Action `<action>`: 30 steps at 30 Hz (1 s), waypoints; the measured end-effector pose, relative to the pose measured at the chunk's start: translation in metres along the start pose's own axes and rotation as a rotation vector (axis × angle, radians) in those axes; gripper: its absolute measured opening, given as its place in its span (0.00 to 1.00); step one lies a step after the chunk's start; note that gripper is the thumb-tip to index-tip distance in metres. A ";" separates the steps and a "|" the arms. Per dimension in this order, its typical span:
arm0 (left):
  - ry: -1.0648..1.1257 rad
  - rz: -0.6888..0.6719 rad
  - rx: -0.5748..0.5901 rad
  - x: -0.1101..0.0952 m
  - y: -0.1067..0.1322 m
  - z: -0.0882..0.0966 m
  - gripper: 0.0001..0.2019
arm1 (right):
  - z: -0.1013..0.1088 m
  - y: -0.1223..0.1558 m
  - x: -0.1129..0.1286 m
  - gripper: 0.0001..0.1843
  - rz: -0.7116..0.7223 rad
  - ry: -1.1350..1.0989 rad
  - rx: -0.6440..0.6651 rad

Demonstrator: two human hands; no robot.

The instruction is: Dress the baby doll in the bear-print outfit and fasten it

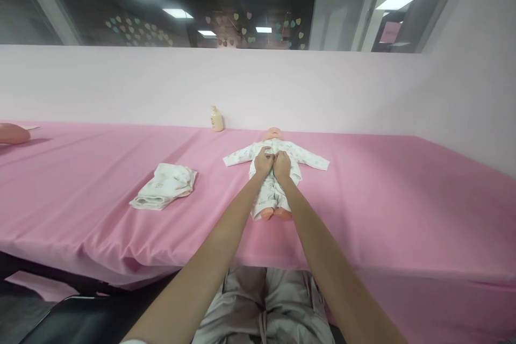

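A baby doll [273, 133] lies on its back on the pink cloth, its head toward the wall and its bare feet toward me. It wears a white patterned baby top [310, 157] with sleeves spread to both sides, and white patterned pants [271, 198]. My left hand [264, 163] and my right hand [281, 164] meet at the middle of the top's front. Both have curled fingers that pinch the fabric there. The fingertips and the exact bit of fabric between them are mostly hidden by the hands.
A folded white patterned garment [164, 187] lies to the left on the pink tablecloth [382, 199]. A cream pump bottle [216, 119] stands against the wall behind. At the far left edge is part of a skin-coloured object [14, 133]. A black chair [80, 317] stands below left.
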State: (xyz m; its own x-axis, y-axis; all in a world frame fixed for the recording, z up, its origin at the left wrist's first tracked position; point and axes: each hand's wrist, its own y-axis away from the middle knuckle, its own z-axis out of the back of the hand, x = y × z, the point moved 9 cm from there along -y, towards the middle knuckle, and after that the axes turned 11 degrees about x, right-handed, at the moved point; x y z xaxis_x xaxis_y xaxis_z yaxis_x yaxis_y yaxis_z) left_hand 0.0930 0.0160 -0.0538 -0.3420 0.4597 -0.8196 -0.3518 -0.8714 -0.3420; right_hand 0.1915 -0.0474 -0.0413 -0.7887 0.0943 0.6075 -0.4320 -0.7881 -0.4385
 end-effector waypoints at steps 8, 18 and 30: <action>0.040 -0.017 -0.026 -0.001 0.003 0.001 0.12 | -0.003 -0.003 -0.011 0.09 -0.050 -0.031 0.014; 0.078 -0.040 0.008 0.001 0.005 0.002 0.10 | -0.002 0.000 -0.009 0.05 -0.011 -0.058 0.022; 0.023 -0.022 0.030 0.004 0.001 -0.006 0.14 | 0.004 -0.003 -0.024 0.10 -0.063 -0.233 -0.014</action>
State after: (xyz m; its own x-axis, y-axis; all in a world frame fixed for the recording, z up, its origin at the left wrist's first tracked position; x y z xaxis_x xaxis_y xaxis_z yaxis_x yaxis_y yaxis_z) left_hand 0.0963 0.0164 -0.0597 -0.3141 0.4741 -0.8225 -0.3848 -0.8556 -0.3462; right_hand 0.2133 -0.0501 -0.0521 -0.6381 -0.0009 0.7699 -0.4846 -0.7766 -0.4026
